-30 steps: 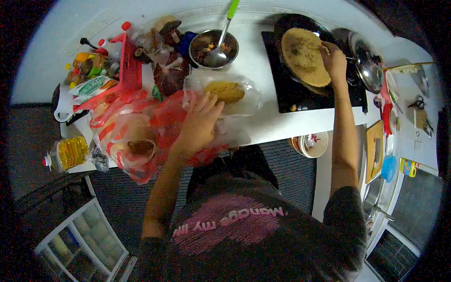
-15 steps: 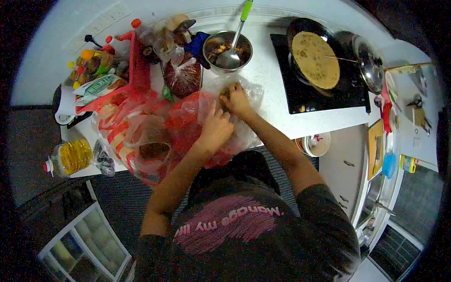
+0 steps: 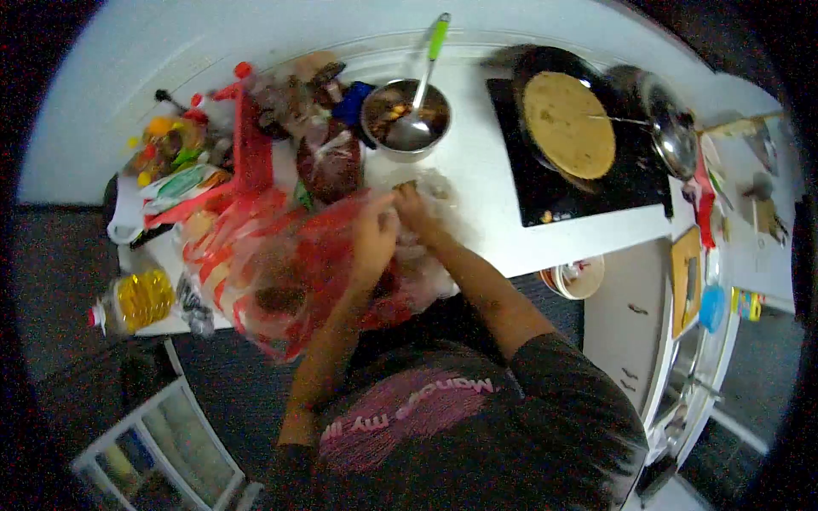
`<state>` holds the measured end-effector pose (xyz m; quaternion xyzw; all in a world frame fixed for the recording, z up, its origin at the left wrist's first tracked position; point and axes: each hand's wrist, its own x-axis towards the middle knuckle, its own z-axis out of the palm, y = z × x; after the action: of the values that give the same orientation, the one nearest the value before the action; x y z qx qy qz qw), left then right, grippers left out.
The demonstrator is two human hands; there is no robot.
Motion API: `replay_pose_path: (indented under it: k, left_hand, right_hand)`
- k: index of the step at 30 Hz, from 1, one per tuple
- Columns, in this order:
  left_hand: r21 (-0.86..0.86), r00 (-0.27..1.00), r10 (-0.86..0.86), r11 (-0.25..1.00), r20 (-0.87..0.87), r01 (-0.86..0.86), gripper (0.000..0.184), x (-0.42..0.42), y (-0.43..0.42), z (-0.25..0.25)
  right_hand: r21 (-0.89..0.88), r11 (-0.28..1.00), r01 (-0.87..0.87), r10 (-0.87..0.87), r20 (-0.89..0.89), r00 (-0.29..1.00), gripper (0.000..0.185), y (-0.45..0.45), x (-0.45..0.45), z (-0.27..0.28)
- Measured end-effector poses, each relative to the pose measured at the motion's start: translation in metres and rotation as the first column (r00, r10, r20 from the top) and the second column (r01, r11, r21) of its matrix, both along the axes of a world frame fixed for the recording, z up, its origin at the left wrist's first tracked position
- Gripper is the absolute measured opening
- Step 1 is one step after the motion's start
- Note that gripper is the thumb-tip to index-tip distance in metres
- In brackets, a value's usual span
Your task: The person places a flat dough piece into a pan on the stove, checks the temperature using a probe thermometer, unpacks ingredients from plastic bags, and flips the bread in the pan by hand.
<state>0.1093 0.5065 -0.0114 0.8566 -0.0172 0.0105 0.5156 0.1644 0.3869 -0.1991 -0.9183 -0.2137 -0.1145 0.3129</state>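
Note:
A thin clear plastic bag [image 3: 439,189] lies crumpled on the white counter, its outline smeared by motion. My right hand [image 3: 411,204] is closed on the gathered part of this bag, fingers bent down. Close beside it, my left hand [image 3: 375,232] pinches the bag's near side; its fingertips are blurred. Red-and-clear plastic bags [image 3: 311,247] spread under and left of my left forearm, with something dark inside one. Behind my hands sit a tied bag of dark red food [image 3: 331,166] and a steel bowl [image 3: 406,149] holding chunky food and a green-handled ladle [image 3: 436,41].
On the black cooktop [image 3: 545,200], a pan holds a large round flatbread [image 3: 569,126], with a shiny lid [image 3: 673,136] beside it. A red basket [image 3: 251,140] of bottles and packets stands left. An oil jug [image 3: 141,300] is near the counter's left edge.
The whole view has tilted, so the counter sits lower in it. My hands have drawn closer together over the clear bag, and my right hand has come nearer my body.

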Motion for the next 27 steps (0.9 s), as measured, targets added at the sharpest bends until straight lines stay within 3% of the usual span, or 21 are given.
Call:
replay_pose_path:
  k: [1, 2, 4, 7, 8, 10, 11, 14, 15, 18, 19, 21, 24, 26, 27]
  left_hand:
    - [-0.092, 0.997, 0.036, 0.995, 0.072, -0.029, 0.026, 0.003, -0.002, -0.002]
    - [-0.170, 0.999, 0.042, 0.985, -0.004, -0.042, 0.026, 0.006, -0.002, -0.004]
    - [-0.326, 0.988, 0.033, 0.942, -0.150, -0.081, 0.026, 0.012, -0.005, -0.005]
    - [-0.223, 0.997, 0.072, 0.972, -0.022, -0.075, 0.025, 0.020, -0.010, 0.018]
    - [-0.232, 0.995, 0.081, 0.968, -0.055, -0.092, 0.024, 0.022, -0.009, 0.020]
    - [-0.258, 0.988, 0.091, 0.958, -0.123, -0.121, 0.022, 0.028, -0.010, 0.022]
    - [-0.278, 0.988, 0.135, 0.949, -0.069, -0.149, 0.018, 0.033, -0.011, 0.006]
    - [-0.376, 0.985, 0.147, 0.911, -0.091, -0.170, 0.022, 0.034, -0.012, 0.021]
    - [-0.438, 0.958, 0.135, 0.867, -0.253, -0.237, 0.024, 0.034, -0.011, 0.030]
    - [-0.503, 0.951, 0.140, 0.822, -0.274, -0.266, 0.024, 0.036, -0.008, 0.038]
    - [-0.531, 0.952, 0.140, 0.803, -0.274, -0.271, 0.024, 0.032, -0.007, 0.034]
    - [-0.589, 0.958, 0.131, 0.765, -0.256, -0.262, 0.025, 0.034, -0.005, 0.027]
    - [-0.627, 0.960, 0.124, 0.735, -0.251, -0.259, 0.025, 0.028, 0.003, 0.030]
    - [-0.588, 0.960, 0.165, 0.763, -0.225, -0.269, 0.029, 0.028, 0.009, 0.029]
    - [-0.569, 0.961, 0.185, 0.777, -0.205, -0.271, 0.032, 0.030, 0.013, 0.025]
  right_hand:
    - [0.053, 0.998, -0.037, 0.035, 0.043, 0.998, 0.016, 0.002, 0.003, 0.011]
    - [0.070, 0.996, -0.050, 0.052, -0.036, 0.998, 0.008, -0.003, 0.002, 0.022]
    - [0.076, 0.997, 0.034, -0.017, -0.217, 0.976, 0.014, -0.015, 0.007, 0.032]
    - [0.042, 0.990, 0.136, -0.099, -0.477, 0.873, 0.024, -0.024, 0.015, 0.041]
    - [0.015, 0.986, 0.165, -0.129, -0.555, 0.822, 0.027, -0.025, 0.018, 0.044]
    - [0.101, 0.974, 0.201, -0.098, -0.615, 0.782, 0.029, -0.026, 0.020, 0.088]
    - [0.141, 0.965, 0.222, -0.082, -0.642, 0.762, 0.030, -0.028, 0.020, 0.102]
    - [0.213, 0.977, 0.010, 0.086, -0.436, 0.896, 0.032, -0.039, 0.022, 0.101]
    - [-0.003, 0.998, 0.068, -0.062, -0.457, 0.887, 0.030, -0.035, 0.032, 0.086]
    - [-0.139, 0.990, -0.013, -0.056, -0.474, 0.879, 0.030, -0.036, 0.037, 0.087]
    - [0.083, 0.996, 0.032, 0.022, -0.577, 0.817, 0.030, -0.037, 0.037, 0.070]
    - [0.481, 0.855, 0.191, 0.233, -0.687, 0.688, 0.030, -0.037, 0.047, 0.026]
    - [0.260, 0.916, 0.306, 0.116, -0.900, 0.420, 0.032, -0.024, 0.028, 0.152]
    - [0.467, 0.794, 0.390, 0.269, -0.845, 0.463, 0.034, -0.023, 0.030, 0.099]
    - [0.562, 0.712, 0.421, 0.339, -0.800, 0.495, 0.035, -0.015, 0.030, 0.100]
